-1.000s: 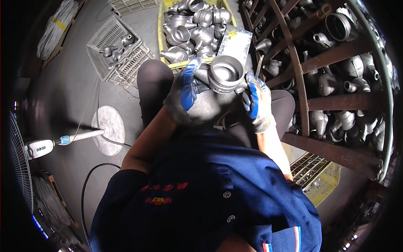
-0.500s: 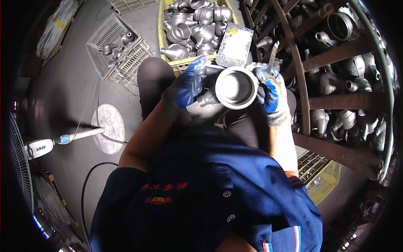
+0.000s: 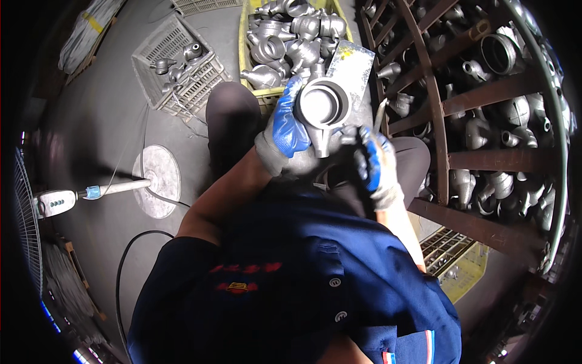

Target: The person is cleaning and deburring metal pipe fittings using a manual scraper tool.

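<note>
My left hand [image 3: 290,126], in a blue-coated glove, grips a grey metal pipe-fitting casting [image 3: 322,134] by its left side. The casting's wide round mouth faces up, and its narrow spout points down toward my lap. To the right, a gap apart from the casting, my right hand [image 3: 377,164] is closed in the same kind of glove. A slim, flat metal tool [image 3: 381,115] sticks up from that hand; its exact kind is not clear. The fingers of the right hand are partly in shadow.
Ahead stands a yellow crate [image 3: 245,51] of similar castings, a flat metal plate [image 3: 353,73] at its right corner. A pale crate [image 3: 145,76] holds a few castings at left. A brown metal rack [image 3: 433,103] full of castings fills the right. A pedestal fan [image 3: 57,203] stands left.
The casting has turned so its spout points toward me, and it has moved slightly up and left. My right hand has come away from it, lower, with the slim tool.
</note>
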`<state>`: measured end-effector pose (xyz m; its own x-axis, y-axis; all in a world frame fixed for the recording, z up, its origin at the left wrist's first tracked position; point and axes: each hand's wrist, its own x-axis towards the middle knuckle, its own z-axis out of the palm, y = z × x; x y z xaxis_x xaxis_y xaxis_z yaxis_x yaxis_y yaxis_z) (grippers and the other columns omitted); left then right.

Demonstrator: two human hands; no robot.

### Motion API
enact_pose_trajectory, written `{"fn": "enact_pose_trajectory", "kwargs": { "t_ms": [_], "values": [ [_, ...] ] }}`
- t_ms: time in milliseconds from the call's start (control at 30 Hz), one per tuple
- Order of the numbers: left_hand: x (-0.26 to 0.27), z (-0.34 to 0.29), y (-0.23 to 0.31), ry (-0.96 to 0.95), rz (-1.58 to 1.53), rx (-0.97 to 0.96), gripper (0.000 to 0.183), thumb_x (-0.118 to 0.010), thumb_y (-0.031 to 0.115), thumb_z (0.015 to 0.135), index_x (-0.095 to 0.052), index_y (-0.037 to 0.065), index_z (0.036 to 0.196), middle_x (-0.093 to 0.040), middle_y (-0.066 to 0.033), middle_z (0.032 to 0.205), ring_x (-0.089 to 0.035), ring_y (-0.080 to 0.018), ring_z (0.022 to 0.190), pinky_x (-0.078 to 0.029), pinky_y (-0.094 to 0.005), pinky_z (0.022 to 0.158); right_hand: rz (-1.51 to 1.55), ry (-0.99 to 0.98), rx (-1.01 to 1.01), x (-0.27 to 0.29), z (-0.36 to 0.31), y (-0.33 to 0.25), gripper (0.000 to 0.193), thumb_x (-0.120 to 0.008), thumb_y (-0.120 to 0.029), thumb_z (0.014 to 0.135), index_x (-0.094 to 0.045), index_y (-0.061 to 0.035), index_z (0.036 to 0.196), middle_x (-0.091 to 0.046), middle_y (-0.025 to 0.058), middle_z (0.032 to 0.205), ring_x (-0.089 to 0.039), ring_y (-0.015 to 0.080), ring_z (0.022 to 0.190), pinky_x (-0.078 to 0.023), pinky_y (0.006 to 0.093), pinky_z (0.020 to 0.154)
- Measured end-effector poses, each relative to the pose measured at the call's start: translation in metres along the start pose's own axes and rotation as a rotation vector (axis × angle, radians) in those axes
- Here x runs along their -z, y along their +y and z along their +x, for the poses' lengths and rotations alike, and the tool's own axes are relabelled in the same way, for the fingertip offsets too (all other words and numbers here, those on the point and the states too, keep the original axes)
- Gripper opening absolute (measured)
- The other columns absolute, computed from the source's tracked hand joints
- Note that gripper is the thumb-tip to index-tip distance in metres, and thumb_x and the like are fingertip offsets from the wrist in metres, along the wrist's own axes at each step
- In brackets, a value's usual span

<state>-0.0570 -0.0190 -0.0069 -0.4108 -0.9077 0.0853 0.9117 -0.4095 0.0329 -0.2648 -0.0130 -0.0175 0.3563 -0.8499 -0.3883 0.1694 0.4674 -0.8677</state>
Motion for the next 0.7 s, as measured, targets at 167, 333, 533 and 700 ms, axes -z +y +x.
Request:
{"fn": "enact_pose_trajectory", "kwargs": {
  "t_ms": [167, 333, 533, 700],
  "values": [
    [0.012, 0.009, 0.008, 0.169, 0.198, -0.234, 0.044, -0.036, 0.037, 0.096, -0.049, 0.003, 0.121, -0.057, -0.0149, 0.115, -0.055, -0.0250, 0.107, -0.044, -0.0397, 0.095, -0.283, -0.049, 0.193, -0.017, -0.010, 0.030, 0.020, -0.051, -0.023, 0.093, -0.054, -0.0080, 0.105, -0.047, -0.0011, 0.065, -0.037, 0.0090, 0.043, -0.026, 0.0216, 0.035],
    [0.022, 0.004, 0.022, 0.067, 0.115, -0.177, 0.042, -0.033, 0.026, 0.097, -0.040, -0.001, 0.128, -0.046, -0.0163, 0.129, -0.047, -0.0272, 0.118, -0.037, -0.0421, 0.103, 0.290, -0.118, -0.030, -0.022, -0.015, 0.001, 0.014, -0.055, -0.015, 0.089, -0.053, -0.0077, 0.100, -0.044, -0.0019, 0.064, -0.038, 0.0067, 0.045, -0.028, 0.0195, 0.035],
    [0.014, 0.004, 0.021, 0.109, 0.174, -0.134, 0.042, -0.032, 0.024, 0.097, -0.037, 0.001, 0.132, -0.043, -0.0174, 0.132, -0.044, -0.0295, 0.122, -0.034, -0.0454, 0.105, 0.311, -0.025, 0.070, -0.025, -0.018, -0.014, 0.030, -0.055, -0.004, 0.085, -0.054, -0.0016, 0.115, -0.061, 0.0044, 0.082, -0.040, 0.0018, 0.047, -0.028, 0.0165, 0.036],
    [0.015, 0.004, 0.014, 0.052, 0.087, -0.130, 0.046, -0.032, 0.031, 0.098, -0.034, 0.003, 0.134, -0.040, -0.0183, 0.134, -0.042, -0.0320, 0.123, -0.034, -0.0495, 0.104, 0.201, -0.007, 0.144, -0.041, -0.029, -0.036, 0.042, -0.059, -0.001, 0.082, -0.050, -0.0014, 0.124, -0.062, 0.0023, 0.083, -0.039, -0.0007, 0.050, -0.028, 0.0134, 0.044]
  ]
}}
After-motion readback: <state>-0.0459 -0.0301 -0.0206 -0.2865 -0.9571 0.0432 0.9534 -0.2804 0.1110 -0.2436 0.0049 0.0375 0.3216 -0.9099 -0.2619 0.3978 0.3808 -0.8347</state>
